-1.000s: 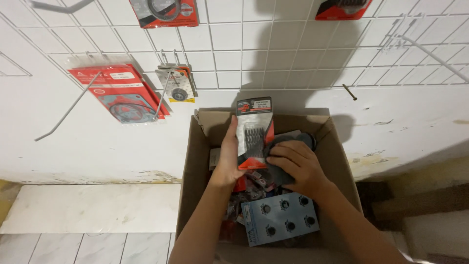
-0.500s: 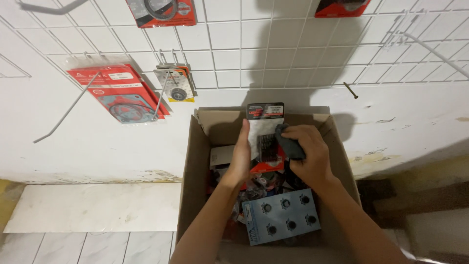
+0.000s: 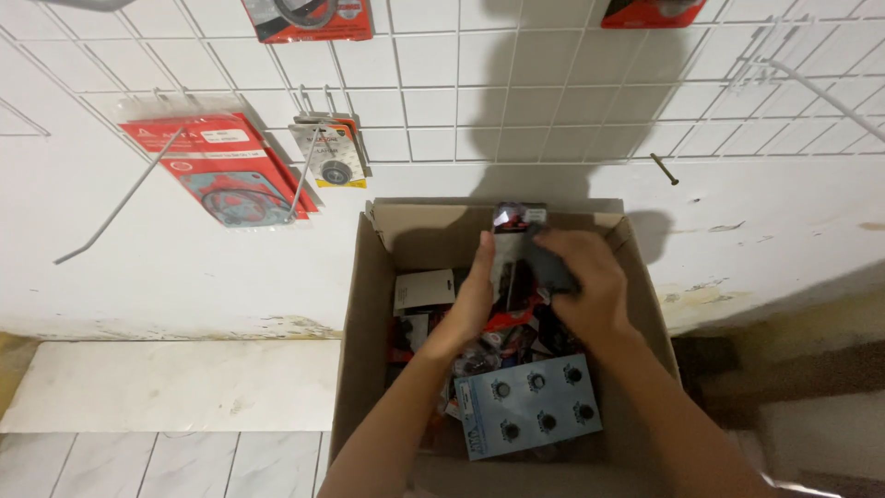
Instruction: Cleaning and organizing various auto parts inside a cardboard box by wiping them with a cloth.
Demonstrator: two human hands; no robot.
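White wall behind cardboard box: both hands, left hand and right hand, clamp carded pack upright at box's far edge; loose grip risks dropping it.

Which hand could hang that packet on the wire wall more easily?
Probably the left hand: it grips the carded packet along its edge, while the right hand holds a dark item.
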